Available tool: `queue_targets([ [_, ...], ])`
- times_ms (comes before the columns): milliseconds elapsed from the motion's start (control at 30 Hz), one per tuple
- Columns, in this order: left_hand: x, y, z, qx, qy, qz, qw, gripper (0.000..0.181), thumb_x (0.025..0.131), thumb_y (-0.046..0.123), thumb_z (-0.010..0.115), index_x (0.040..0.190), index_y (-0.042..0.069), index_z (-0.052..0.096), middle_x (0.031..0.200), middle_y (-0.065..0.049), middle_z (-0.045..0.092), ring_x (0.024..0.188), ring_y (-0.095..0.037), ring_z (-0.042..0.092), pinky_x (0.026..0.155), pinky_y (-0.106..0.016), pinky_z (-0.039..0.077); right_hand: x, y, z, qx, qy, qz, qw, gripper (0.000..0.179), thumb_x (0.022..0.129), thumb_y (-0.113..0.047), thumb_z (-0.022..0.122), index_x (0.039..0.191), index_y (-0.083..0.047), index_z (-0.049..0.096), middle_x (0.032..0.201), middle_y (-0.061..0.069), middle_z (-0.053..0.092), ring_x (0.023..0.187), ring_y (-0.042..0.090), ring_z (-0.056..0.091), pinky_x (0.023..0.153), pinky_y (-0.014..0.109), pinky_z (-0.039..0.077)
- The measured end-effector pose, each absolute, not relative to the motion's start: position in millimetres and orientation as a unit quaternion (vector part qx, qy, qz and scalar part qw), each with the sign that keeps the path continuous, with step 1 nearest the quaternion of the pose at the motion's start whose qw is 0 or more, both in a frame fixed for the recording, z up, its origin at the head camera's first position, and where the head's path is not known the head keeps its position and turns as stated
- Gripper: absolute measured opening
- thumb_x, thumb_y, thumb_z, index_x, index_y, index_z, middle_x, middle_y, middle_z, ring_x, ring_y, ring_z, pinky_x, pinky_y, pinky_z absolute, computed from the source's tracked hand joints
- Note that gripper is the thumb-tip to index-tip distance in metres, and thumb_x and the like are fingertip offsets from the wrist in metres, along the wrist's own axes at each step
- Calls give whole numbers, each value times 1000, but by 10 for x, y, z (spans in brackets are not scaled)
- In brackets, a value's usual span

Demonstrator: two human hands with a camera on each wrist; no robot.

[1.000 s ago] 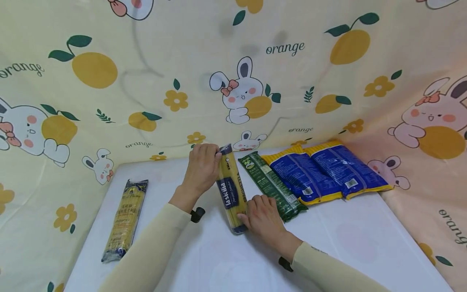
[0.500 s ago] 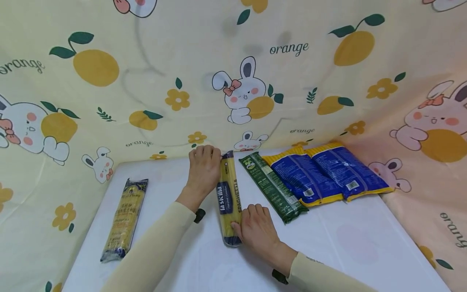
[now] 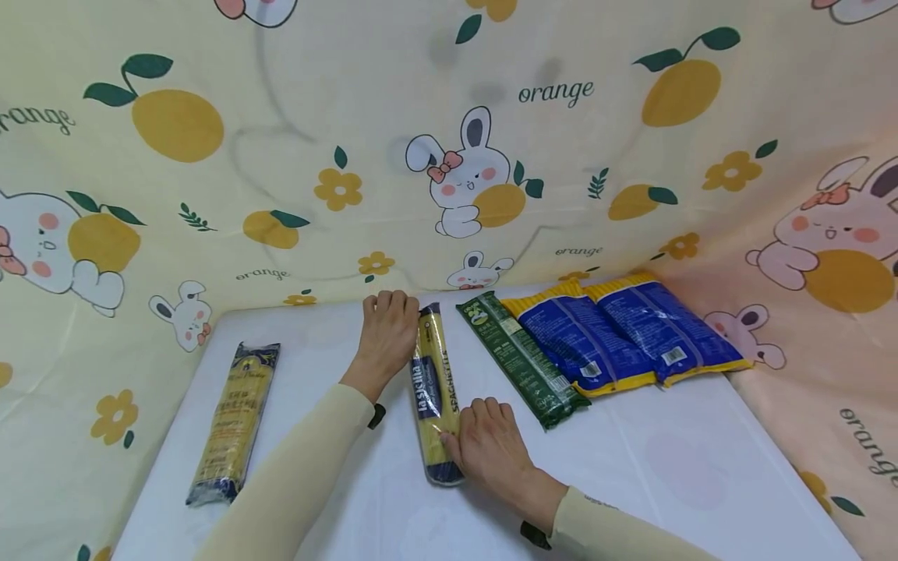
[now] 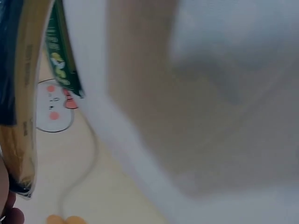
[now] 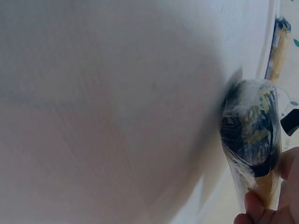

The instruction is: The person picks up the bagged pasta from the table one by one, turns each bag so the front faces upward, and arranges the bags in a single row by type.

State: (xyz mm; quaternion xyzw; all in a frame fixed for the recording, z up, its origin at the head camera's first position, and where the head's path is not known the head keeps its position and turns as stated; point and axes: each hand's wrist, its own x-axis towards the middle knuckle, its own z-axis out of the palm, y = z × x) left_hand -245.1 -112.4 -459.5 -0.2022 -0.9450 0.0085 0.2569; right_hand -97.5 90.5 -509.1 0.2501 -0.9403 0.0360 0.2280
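Observation:
A clear-wrapped spaghetti packet (image 3: pixel 436 389) with dark blue ends is held by both hands over the middle of the white table. My left hand (image 3: pixel 389 331) grips its far end from the left side. Lower down, my right hand (image 3: pixel 494 448) holds the near end, thumb across the front and fingers behind the right edge. In the left wrist view the packet (image 4: pixel 23 93) runs along the left edge, with a bit of the hand below. The right wrist view shows the packet's near end (image 5: pixel 252 130), with fingertips (image 5: pixel 254 205) around it.
Another pasta packet (image 3: pixel 235 425) lies on the table (image 3: pixel 631 499) at the left. To the right lie a green packet (image 3: pixel 526 362) and two blue-and-yellow bags (image 3: pixel 585 335), side by side. A printed cloth (image 3: pixel 337 117) hangs behind the table and along its sides.
Both hands have brought the spaghetti packet down and nearer to me, slightly leftward. It has also turned a little more upright in the head view. The other packets stay put.

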Motion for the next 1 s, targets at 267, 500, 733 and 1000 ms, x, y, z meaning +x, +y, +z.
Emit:
queue_targets([
  [267,-2511,-1159,-4786,-197,-955,23,218,14,107,9,48,99,2,57,101,-15,58,107,-38,55,95,-55,45,-947,864,-5114,243,-951,45,184,48,100,-47,67,74,-13,46,72,0,37,69,19,37,66,36,33],
  [500,-2526,-1132,-4852,-185,-964,50,187,10,107,13,53,107,4,59,103,-12,58,107,-35,54,98,-53,45,-936,851,-5130,239,-956,63,156,47,102,-47,65,75,-14,46,72,-1,37,69,19,37,67,37,33],
  [733,-2546,-1076,-4870,-172,-967,47,182,22,111,24,53,110,4,60,106,-13,62,111,-34,55,99,-53,46,-948,883,-5135,241,-962,54,116,48,104,-49,61,76,-12,51,72,0,41,70,20,42,68,37,34],
  [1000,-2422,-892,-4852,-164,-976,34,141,25,108,25,56,118,4,64,115,-13,64,113,-32,55,100,-52,48,-1096,1052,-5125,247,-965,34,87,46,106,-48,58,81,-10,64,77,3,55,76,23,54,69,39,40],
])
